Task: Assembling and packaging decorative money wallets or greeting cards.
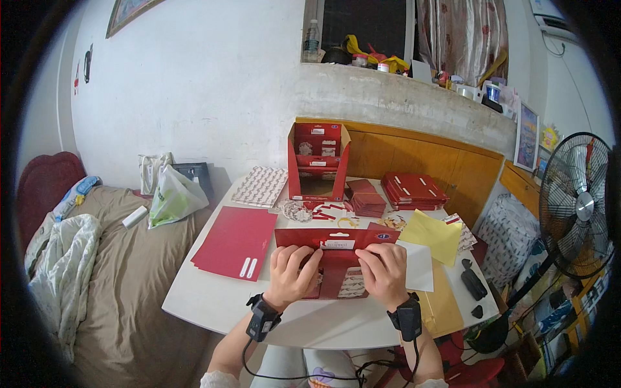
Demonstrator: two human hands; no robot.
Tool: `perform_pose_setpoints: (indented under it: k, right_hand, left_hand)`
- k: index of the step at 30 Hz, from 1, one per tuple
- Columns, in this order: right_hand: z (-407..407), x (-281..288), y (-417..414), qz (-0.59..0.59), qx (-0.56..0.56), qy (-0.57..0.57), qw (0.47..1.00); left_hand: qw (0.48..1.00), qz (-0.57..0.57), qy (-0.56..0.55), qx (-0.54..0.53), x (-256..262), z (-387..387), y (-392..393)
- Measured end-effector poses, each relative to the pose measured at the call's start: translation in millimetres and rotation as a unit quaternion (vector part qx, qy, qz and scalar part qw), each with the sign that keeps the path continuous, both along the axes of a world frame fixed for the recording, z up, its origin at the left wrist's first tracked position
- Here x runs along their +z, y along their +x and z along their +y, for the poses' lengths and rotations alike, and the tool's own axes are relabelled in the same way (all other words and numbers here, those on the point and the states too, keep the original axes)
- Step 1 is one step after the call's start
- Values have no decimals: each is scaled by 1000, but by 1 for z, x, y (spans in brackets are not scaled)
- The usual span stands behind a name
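A red cardboard package (335, 274) with a hang hole and a printed white label lies before me near the table's front edge. My left hand (294, 272) has its fingers curled on the left part of the package, just below the header strip. On the right part, my right hand (384, 271) rests with its fingertips pressed at the same strip. Patterned paper shows in the package's lower right. Both hands touch the package; whether they pinch it is partly hidden by the fingers. Black devices with cables are strapped to both wrists.
Large red sheets (237, 242) lie left on the white table (213, 310). Behind stand a red display box (318, 198), patterned sheets (260, 185), small red cards (365, 199) and stacked red packages (415, 190). Yellow paper (432, 235) lies right. A fan (584, 206) stands beyond the table.
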State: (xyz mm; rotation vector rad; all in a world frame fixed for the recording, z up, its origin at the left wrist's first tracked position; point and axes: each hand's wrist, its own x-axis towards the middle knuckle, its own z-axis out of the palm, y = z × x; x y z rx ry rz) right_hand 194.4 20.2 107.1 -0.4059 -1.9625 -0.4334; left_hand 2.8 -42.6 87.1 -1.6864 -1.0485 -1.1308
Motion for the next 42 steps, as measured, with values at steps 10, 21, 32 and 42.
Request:
perform_pose_setpoints:
  k: [10,21,32,42]
  right_hand:
    - [-5,-1,-13,51,-38,-43,997]
    - [-5,-7,-10,64,-28,-33,997]
    - [3,-15,1,199,-18,-94,975]
    - [15,-28,18,230,238,-345,878]
  left_hand:
    - [996,-81,-41,-5,12,0,12]
    - [866,-421,-53,-263,-7,4,-2]
    - [800,-467,-130,-354,-6,-1,-5]
    - [913,-281,-75,-287,-7,-1,-21]
